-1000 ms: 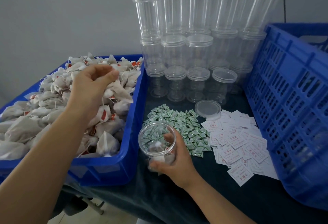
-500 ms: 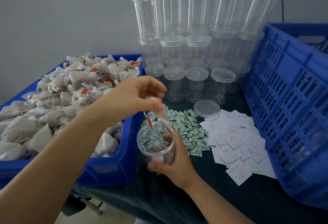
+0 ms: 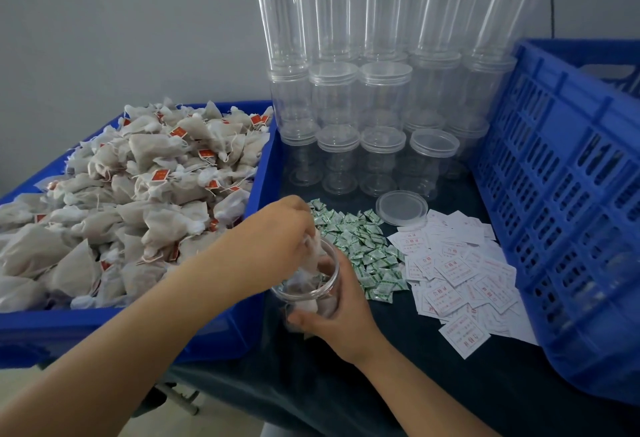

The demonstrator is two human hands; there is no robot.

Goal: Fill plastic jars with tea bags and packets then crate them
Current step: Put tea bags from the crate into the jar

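My right hand (image 3: 341, 315) grips a clear plastic jar (image 3: 317, 289) near the table's front edge; the jar is open at the top and has tea bags inside. My left hand (image 3: 277, 232) is over the jar's mouth and pinches a white tea bag (image 3: 311, 256) that hangs into it. A heap of tea bags (image 3: 138, 194) with red tags fills the blue bin (image 3: 138, 329) on the left. Small green packets (image 3: 363, 249) and white paper slips (image 3: 460, 274) lie on the dark cloth right of the jar.
Stacked clear jars with lids (image 3: 374, 101) stand at the back against the wall. A loose lid (image 3: 401, 208) lies in front of them. A large blue slotted crate (image 3: 568, 194) is tilted on the right, its open side facing left.
My left hand left the bin with a tea bag, crossed right to the jar, and has now lowered the bag into the jar's mouth. My right hand kept hold of the jar.
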